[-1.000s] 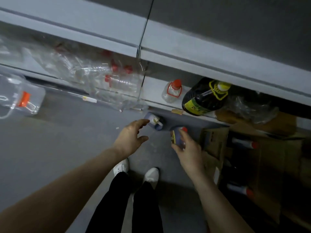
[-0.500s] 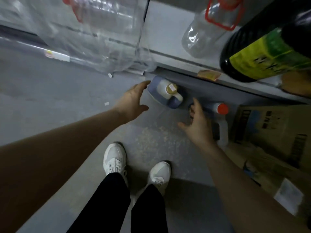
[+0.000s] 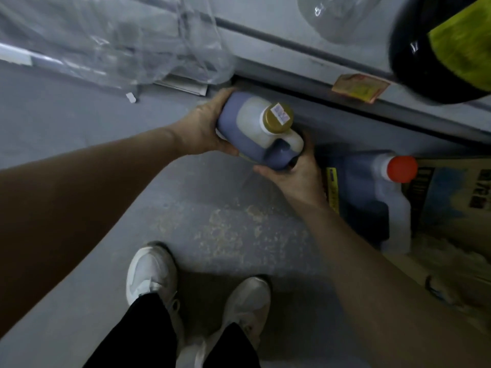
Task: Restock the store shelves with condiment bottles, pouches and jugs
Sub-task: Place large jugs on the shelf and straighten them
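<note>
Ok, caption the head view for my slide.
Left hand and right hand grip a gold-capped jug near a red-capped jug, below the shelf.

L grip (image 3: pixel 203 127) clasps jug (image 3: pixel 240 120) side; R grip (image 3: pixel 295 175) cups underneath; arms extended fwd.

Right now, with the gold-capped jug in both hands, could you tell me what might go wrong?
1. The gold-capped jug is tilted, held by the left hand and right hand on its sides; it might slip.
2. Raised carelessly, it could knock the shelf edge or the dark bottle on it.
3. The right forearm could topple the red-capped jug beside it.
</note>
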A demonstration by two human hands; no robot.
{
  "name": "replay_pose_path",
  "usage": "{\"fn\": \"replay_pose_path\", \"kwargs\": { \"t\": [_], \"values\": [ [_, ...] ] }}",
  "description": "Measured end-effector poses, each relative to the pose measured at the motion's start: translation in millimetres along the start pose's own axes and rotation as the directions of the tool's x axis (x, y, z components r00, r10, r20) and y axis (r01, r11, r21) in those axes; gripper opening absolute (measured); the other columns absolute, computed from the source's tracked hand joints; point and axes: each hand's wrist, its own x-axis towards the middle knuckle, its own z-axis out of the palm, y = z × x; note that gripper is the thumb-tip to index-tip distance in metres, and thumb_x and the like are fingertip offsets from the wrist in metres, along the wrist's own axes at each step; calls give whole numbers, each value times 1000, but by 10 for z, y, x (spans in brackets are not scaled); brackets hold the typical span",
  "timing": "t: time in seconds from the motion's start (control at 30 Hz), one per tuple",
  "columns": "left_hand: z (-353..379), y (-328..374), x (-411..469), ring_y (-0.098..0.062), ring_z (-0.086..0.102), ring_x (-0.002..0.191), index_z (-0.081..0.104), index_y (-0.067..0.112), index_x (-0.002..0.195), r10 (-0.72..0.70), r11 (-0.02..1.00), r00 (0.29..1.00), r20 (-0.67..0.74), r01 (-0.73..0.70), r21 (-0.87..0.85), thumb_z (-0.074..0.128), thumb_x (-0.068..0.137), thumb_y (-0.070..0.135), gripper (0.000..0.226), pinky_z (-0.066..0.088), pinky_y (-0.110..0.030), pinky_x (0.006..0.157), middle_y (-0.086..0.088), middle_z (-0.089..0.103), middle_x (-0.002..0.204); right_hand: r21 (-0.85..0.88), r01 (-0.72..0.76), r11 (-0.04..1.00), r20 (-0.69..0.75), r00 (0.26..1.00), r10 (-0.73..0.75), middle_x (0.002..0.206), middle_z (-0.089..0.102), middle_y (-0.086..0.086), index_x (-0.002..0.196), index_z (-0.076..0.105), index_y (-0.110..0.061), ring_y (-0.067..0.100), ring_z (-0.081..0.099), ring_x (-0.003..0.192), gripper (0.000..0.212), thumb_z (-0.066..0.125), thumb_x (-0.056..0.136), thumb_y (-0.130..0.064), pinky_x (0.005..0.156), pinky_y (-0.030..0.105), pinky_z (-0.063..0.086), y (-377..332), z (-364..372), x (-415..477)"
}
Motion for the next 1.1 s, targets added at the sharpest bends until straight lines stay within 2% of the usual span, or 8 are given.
{"fn": "replay_pose_path", "kwargs": {
  "t": [0.07, 0.17, 0.3, 0.37, 0.43, 0.63, 0.8, 1.1],
  "values": [
    [-44, -22, 59, -16, 46, 126, 33, 1, 145, 25, 1000, 999, 27, -26, 15, 95, 57, 11, 108, 38, -26, 108, -11, 48, 142, 56, 16, 998, 10, 1000, -16, 142, 55, 8, 144, 40, 0, 16, 52, 134, 95, 94, 65, -10, 110, 36, 45, 22, 9, 7],
    [-88, -30, 45, -12, 47, 123, 39, 0, 142, 33, 997, 999, 39, -31, -74, 94, 57, 7, 102, 39, -22, 105, -9, 52, 139, 120, -17, 993, 36, 999, 13, 129, 57, -16, 135, 46, -18, -12, 54, 118, 83, 93, 67, -15, 99, 11, 44, -4, -61, 4],
    [-48, -34, -296, -8, 62, 115, 52, 16, 137, -123, 912, 981, 147, 170, -373, 89, 57, 15, 89, 52, -28, 99, 2, 66, 126, 288, -278, 916, 245, 946, 210, 122, 70, -18, 136, 54, -27, -2, 65, 112, 74, 90, 71, -30, 86, 15, 53, -161, -159, -239],
    [3, -40, -536, -5, 68, 102, 61, 28, 124, -179, 840, 967, 184, 247, -483, 86, 58, 26, 72, 58, -27, 89, 8, 73, 109, 361, -342, 868, 302, 923, 238, 112, 73, -23, 122, 63, -34, -5, 67, 105, 50, 85, 77, -31, 77, 10, 53, -228, -164, -437],
    [26, 14, -780, -7, 71, 99, 64, 39, 115, -232, 780, 947, 223, 318, -539, 92, 61, 37, 61, 59, -27, 85, 11, 75, 105, 389, -421, 819, 363, 888, 283, 112, 73, -22, 109, 69, -46, 0, 69, 106, 40, 84, 72, -46, 78, 15, 55, -355, -182, -632],
    [-65, 399, -1328, -11, 71, 99, 65, 38, 115, -350, 666, 900, 260, 434, -607, 80, 51, 61, 70, 58, -33, 85, 8, 75, 107, 396, -496, 773, 433, 843, 319, 116, 73, -18, 106, 68, -58, 5, 70, 106, 48, 85, 61, -67, 77, 19, 57, -740, -385, -1065],
    [-378, 994, -1685, -10, 72, 94, 63, 33, 117, -352, 659, 906, 235, 418, -625, 85, 67, 53, 58, 60, -33, 86, 9, 76, 102, 366, -491, 790, 425, 844, 328, 124, 70, -11, 123, 62, -47, 12, 68, 114, 70, 81, 62, -73, 97, 43, 54, -1288, -756, -1321],
    [-1001, 2147, -2326, -11, 73, 91, 64, 24, 120, -324, 674, 937, 130, 325, -664, 77, 70, 53, 60, 59, -24, 74, 4, 76, 102, 324, -438, 839, 362, 877, 317, 114, 74, -13, 112, 66, -51, 10, 71, 105, 60, 80, 59, -77, 89, 35, 55, -2465, -1543, -1801]
  ]
}}
